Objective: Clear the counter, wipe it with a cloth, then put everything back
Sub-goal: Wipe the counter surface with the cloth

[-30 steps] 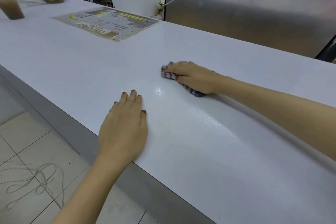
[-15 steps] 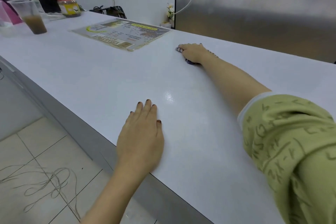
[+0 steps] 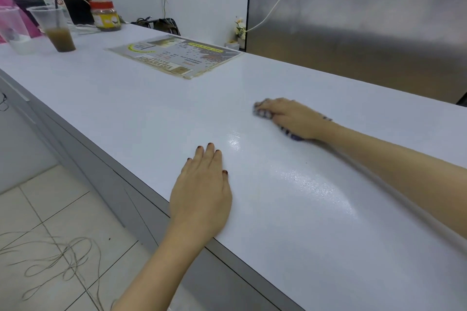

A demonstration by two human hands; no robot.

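As right hand (image 3: 294,118) grips cloth (image 3: 262,113), mostly hidden, blurred

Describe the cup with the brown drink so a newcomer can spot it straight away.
Follow the white counter to its far left end, past the laminated menu. The drink cup stands there, right of another clear cup and nearer the red-lidded jar; it alone holds brown liquid.

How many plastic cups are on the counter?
2. The cup with brown drink stands at the far left end of the counter; a paler cup stands just left of it, by the frame edge. Others may be hidden beyond it.
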